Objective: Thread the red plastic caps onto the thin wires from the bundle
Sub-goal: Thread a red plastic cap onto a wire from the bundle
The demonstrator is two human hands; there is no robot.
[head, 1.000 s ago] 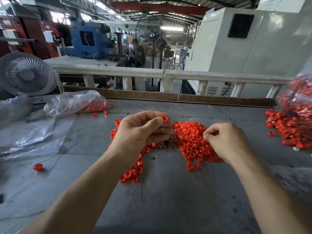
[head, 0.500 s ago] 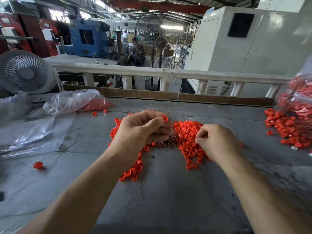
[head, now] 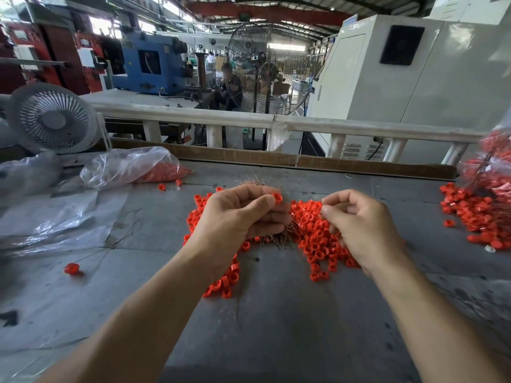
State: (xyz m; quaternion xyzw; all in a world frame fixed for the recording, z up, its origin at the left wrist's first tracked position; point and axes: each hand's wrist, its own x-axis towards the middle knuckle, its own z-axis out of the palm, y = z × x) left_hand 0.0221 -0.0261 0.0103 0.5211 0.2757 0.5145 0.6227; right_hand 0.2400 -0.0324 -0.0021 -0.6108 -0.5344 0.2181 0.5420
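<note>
Left hand grip pinches one red cap plus wire bundle mid-table, right hand grip pinched, contents unclear, above cap pile; caps likely light, rigid; wires springy, best held near tip.

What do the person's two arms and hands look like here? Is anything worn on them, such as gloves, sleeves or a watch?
Both arms are bare from the frame's bottom edge to the fingers. The left hand and the right hand wear no gloves. No sleeve, watch, bracelet or ring shows on either forearm or on the fingers in view. The fingernails look short and unpainted. Any sleeves would lie outside the picture.
</note>
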